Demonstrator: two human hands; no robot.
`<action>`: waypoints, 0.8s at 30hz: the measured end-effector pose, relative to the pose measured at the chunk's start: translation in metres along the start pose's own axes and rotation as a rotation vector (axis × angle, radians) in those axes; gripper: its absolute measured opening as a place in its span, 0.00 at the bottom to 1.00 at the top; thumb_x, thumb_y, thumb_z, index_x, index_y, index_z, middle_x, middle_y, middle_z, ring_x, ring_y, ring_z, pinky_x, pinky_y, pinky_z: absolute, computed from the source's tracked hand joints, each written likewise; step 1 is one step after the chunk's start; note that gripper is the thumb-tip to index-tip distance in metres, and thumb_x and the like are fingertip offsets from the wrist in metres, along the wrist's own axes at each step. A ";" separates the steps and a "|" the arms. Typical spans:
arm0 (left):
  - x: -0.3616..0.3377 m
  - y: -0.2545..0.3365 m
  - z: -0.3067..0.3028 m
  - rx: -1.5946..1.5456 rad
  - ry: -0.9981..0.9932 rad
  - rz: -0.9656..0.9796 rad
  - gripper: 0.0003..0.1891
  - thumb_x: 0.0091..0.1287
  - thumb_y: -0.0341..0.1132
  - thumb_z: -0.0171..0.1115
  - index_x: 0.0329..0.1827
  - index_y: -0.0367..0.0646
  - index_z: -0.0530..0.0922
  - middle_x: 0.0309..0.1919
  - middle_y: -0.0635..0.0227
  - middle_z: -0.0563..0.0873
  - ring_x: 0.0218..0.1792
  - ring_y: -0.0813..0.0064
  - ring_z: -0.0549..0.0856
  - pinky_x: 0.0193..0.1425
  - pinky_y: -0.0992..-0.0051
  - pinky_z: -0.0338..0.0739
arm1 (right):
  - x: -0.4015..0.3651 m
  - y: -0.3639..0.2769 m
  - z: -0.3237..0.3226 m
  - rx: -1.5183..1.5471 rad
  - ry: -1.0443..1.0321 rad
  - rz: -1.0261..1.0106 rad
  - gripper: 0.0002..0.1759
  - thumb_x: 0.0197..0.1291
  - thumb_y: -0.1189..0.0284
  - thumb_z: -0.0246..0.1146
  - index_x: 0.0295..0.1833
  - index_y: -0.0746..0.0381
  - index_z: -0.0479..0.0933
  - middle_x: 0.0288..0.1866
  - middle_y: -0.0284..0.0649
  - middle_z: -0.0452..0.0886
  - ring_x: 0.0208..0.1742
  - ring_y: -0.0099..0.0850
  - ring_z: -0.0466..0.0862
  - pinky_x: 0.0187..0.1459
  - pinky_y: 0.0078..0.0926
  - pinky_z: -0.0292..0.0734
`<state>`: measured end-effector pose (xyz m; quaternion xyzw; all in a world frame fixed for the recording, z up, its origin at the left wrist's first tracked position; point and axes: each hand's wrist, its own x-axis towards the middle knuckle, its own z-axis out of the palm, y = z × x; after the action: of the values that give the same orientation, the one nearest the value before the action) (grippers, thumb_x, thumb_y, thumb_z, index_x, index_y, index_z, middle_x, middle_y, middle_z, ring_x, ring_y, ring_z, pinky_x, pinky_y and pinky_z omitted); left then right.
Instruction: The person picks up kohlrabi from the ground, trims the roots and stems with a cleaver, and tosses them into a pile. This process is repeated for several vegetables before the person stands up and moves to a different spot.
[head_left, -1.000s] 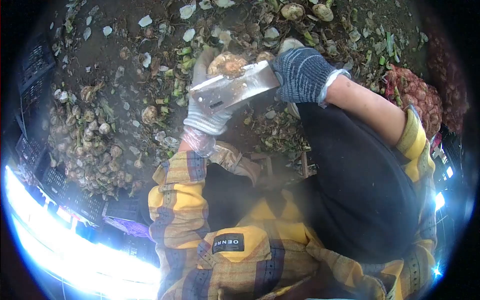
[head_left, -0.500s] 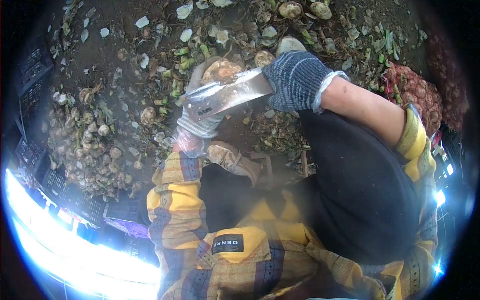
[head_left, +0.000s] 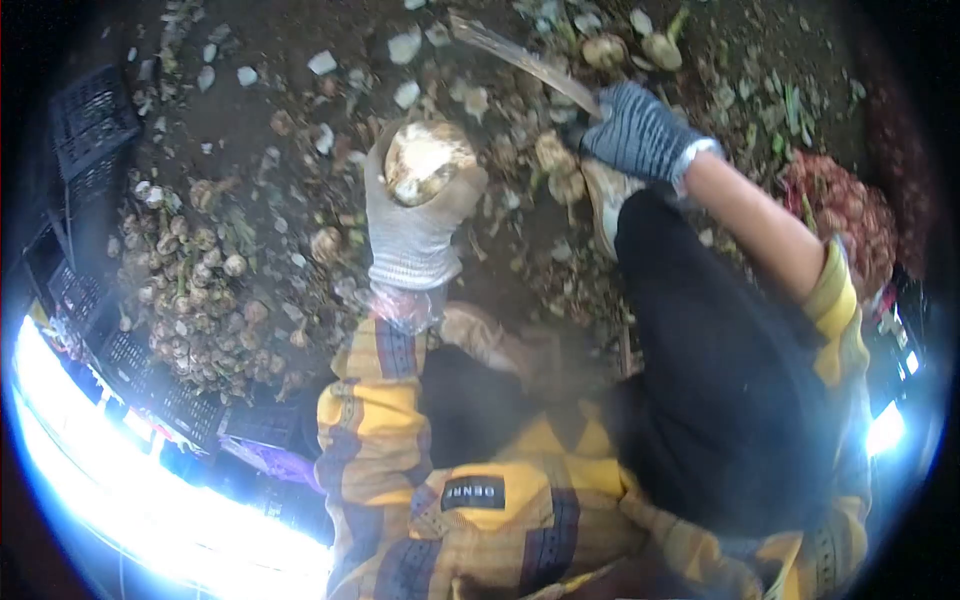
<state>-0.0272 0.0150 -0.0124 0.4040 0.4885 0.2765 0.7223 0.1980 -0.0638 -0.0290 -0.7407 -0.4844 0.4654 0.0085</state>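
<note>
My left hand (head_left: 420,215), in a pale glove, is wrapped round a round bulb (head_left: 424,160) whose white surface faces up. My right hand (head_left: 645,135), in a dark striped glove, is closed on the handle of a wide-bladed knife (head_left: 525,62). The blade points up and left, seen nearly edge-on, and is apart from the bulb. Below my right hand, a shoe partly shows beside a couple of brownish bulbs (head_left: 562,170) on the ground.
A heap of bulbs (head_left: 200,290) lies at the left, near black plastic crates (head_left: 95,115). Red net sacks (head_left: 845,215) stand at the right. Peels and stalks litter the soil, with two bulbs (head_left: 604,50) (head_left: 662,50) at the top.
The knife has lifted off the bulb and swung up and right with my right hand. My left hand has turned, and the bulb now shows a white face instead of a brown one.
</note>
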 end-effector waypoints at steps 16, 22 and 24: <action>0.042 0.046 0.036 -0.568 0.291 0.156 0.15 0.61 0.37 0.64 0.45 0.37 0.73 0.38 0.61 0.78 0.36 0.70 0.79 0.35 0.82 0.80 | -0.056 -0.068 -0.011 1.314 -0.708 0.336 0.16 0.58 0.59 0.59 0.35 0.63 0.75 0.17 0.28 0.68 0.14 0.18 0.67 0.16 0.19 0.63; 0.026 0.050 0.063 -0.864 0.169 -0.125 0.19 0.57 0.38 0.67 0.47 0.37 0.73 0.41 0.58 0.79 0.40 0.65 0.81 0.35 0.78 0.84 | -0.019 -0.040 0.027 1.449 -0.856 0.150 0.16 0.60 0.59 0.56 0.37 0.62 0.77 0.22 0.32 0.76 0.17 0.23 0.73 0.19 0.21 0.69; 0.011 0.049 0.076 -0.755 0.038 -0.080 0.23 0.55 0.36 0.69 0.51 0.39 0.73 0.44 0.56 0.78 0.43 0.63 0.81 0.33 0.77 0.86 | -0.012 -0.039 0.039 1.227 -0.656 0.024 0.16 0.59 0.58 0.56 0.38 0.59 0.77 0.25 0.34 0.78 0.19 0.24 0.74 0.21 0.21 0.71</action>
<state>0.0470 0.0260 0.0392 0.0847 0.3810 0.4160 0.8214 0.1413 -0.0692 -0.0246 -0.4284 -0.1032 0.8549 0.2737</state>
